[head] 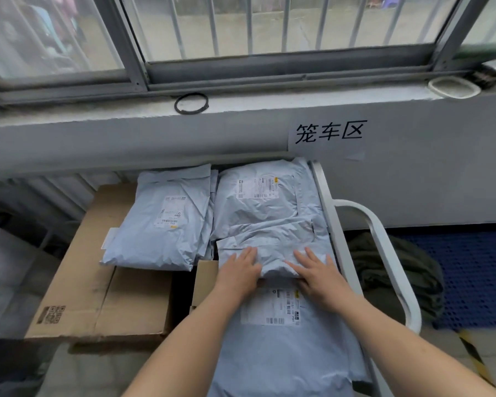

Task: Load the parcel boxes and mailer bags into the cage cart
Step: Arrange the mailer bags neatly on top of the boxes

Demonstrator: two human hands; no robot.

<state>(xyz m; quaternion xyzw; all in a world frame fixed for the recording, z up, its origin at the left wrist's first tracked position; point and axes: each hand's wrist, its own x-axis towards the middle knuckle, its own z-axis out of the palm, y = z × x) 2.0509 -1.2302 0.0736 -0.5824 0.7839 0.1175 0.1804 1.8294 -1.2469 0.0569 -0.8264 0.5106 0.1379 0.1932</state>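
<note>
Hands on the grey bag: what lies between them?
Only a crumpled stretch of that mailer bag, on which the left hand and right hand rest flat; the head view shows it.

The mailer bags [258,207] are thin, crinkled plastic with a soft sheen and paper labels; the boxes [103,285] are matt brown cardboard, scuffed; the cart rail [384,239] is smooth painted metal.

1. From above, you reach the mailer bags [258,207] freely.
2. The white cart rail [384,247] fences your right.
3. The wall [184,138] under the sill blocks you ahead.
4. The cardboard box [98,282] crowds your left; a dark gap [184,290] lies beside it.
</note>
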